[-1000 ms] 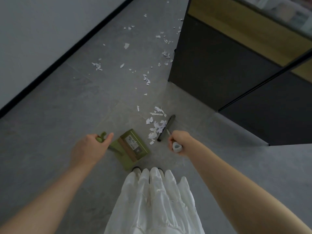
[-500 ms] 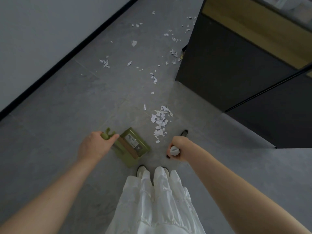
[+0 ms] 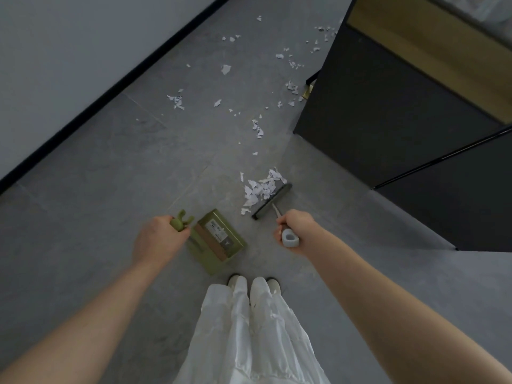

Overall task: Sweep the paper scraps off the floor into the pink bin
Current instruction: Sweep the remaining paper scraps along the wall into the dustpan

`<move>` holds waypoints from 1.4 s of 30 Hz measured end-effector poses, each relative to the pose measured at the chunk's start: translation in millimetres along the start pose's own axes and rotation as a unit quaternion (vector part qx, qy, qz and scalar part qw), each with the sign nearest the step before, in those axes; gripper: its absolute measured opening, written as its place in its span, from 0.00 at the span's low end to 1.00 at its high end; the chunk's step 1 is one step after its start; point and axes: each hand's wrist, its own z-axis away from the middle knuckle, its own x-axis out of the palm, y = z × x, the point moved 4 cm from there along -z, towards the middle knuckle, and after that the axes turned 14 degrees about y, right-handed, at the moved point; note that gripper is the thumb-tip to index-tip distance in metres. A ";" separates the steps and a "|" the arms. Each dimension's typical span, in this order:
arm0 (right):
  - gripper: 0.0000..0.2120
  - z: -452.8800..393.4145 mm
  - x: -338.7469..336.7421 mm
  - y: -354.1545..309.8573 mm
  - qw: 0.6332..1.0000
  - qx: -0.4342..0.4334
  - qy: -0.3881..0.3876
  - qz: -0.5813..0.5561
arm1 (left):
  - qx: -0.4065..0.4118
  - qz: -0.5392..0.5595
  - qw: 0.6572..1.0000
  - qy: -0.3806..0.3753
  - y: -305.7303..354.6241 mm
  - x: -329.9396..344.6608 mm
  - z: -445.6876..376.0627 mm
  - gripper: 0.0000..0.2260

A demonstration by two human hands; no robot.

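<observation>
My left hand [image 3: 156, 238] grips the green handle of an olive-green dustpan [image 3: 219, 241] that rests on the grey floor, its mouth facing right and up toward the scraps. My right hand [image 3: 295, 227] grips the grey handle of a broom whose dark head [image 3: 273, 200] lies on the floor against the right side of a pile of white paper scraps [image 3: 260, 189]. The pile sits a little beyond the dustpan's mouth. More loose scraps [image 3: 257, 128] are strewn farther up the floor. No pink bin is in view.
A black cabinet [image 3: 374, 112] with a wooden top stands at the right, close to the pile. A grey wall with a black skirting [image 3: 110, 98] runs along the left. My white trousers and shoes [image 3: 252, 284] are just below the dustpan.
The broom head swung back out to the right of the pile after being drawn in toward me. The scraps now lie bunched closer together. The dustpan stayed put.
</observation>
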 end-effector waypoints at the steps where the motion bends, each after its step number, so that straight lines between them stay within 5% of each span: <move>1: 0.09 -0.4 -0.8 -4.9 1.000 -0.008 0.010 0.003 | 0.002 0.006 1.000 -0.003 -0.1 1.6 -2.2 0.10; 7: 0.12 -13.1 -13.6 -35.0 0.988 -0.088 0.067 0.111 | 0.003 0.026 1.000 0.002 -0.5 5.5 -15.7 0.11; 11: 0.05 -33.2 -24.1 -50.6 0.946 -0.153 0.096 0.271 | -0.007 0.035 0.999 0.013 -0.7 12.5 -25.3 0.11; 16: 0.05 -63.7 -29.3 -55.5 0.919 -0.171 0.143 0.324 | -0.013 0.040 0.999 0.021 3.0 20.8 -33.5 0.11; 35: 0.14 -42.5 18.8 -34.7 0.716 -0.277 0.069 0.637 | -0.048 0.072 0.995 0.043 -5.2 28.1 -39.4 0.11; 42: 0.12 -29.9 17.8 -22.1 0.727 -0.253 0.036 0.637 | -0.047 0.065 0.996 0.041 -15.1 36.0 -25.5 0.12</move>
